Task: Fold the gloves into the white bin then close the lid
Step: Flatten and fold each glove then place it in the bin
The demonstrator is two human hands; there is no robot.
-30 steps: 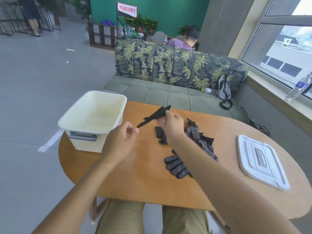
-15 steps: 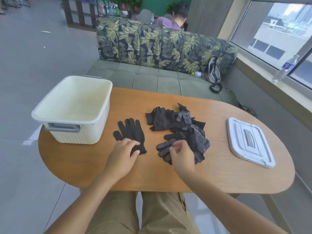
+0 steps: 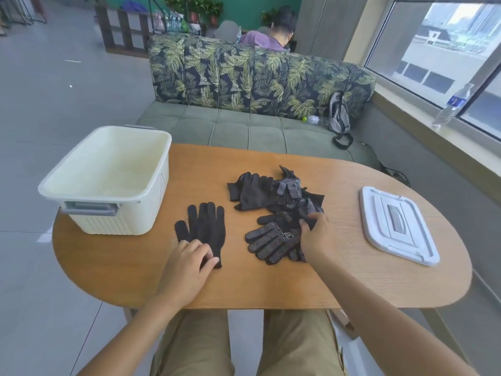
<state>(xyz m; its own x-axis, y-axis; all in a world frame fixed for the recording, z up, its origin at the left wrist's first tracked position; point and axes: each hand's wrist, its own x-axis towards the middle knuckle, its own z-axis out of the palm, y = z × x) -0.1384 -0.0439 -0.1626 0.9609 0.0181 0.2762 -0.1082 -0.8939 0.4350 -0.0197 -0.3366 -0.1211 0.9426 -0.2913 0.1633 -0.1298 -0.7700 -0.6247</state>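
Note:
A plain black glove (image 3: 204,227) lies flat on the wooden table (image 3: 352,280), fingers pointing away from me. My left hand (image 3: 187,264) rests on its cuff, fingertips pinching the edge. To the right is a heap of black gloves (image 3: 273,191), some with white grip dots. My right hand (image 3: 315,234) grips a dotted glove (image 3: 271,241) at the near side of that heap. The white bin (image 3: 108,213) stands open and empty at the table's left end. Its white lid (image 3: 397,226) lies flat at the right end.
A leaf-patterned sofa (image 3: 252,85) stands behind the table, with a grey bag (image 3: 339,115) and a bottle (image 3: 314,119) on its seat. A person sits beyond it. Another water bottle (image 3: 451,104) stands on the window sill at right.
One second ago both hands held a black glove up in the air. It now lies flat on the table under my left hand, and my right hand has gone to the heap.

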